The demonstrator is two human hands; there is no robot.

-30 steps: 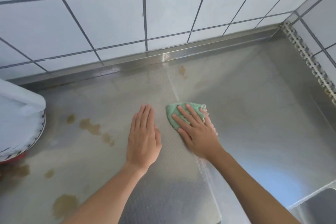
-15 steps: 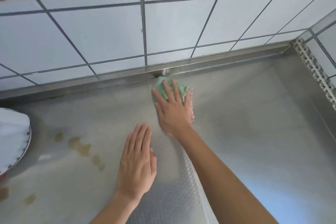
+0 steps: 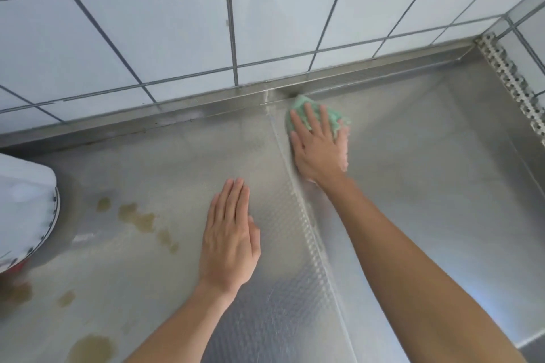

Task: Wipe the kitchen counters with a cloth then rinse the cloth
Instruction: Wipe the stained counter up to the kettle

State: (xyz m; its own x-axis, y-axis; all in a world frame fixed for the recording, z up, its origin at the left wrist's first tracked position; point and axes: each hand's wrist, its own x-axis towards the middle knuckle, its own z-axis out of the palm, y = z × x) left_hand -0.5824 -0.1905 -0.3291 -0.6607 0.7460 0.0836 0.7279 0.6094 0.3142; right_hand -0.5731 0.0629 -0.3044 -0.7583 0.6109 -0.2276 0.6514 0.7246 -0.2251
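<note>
At far left a white lidded appliance [image 3: 25, 209] sits by brown stains [image 3: 138, 219] on the steel bench [image 3: 427, 186]. The left hand [image 3: 228, 240] lies flat, fingers straight and together, holding nothing. The right hand [image 3: 320, 146] presses spread fingers on the green cloth [image 3: 333, 116] against the bench's back edge below the tiled wall [image 3: 177, 38].
</note>
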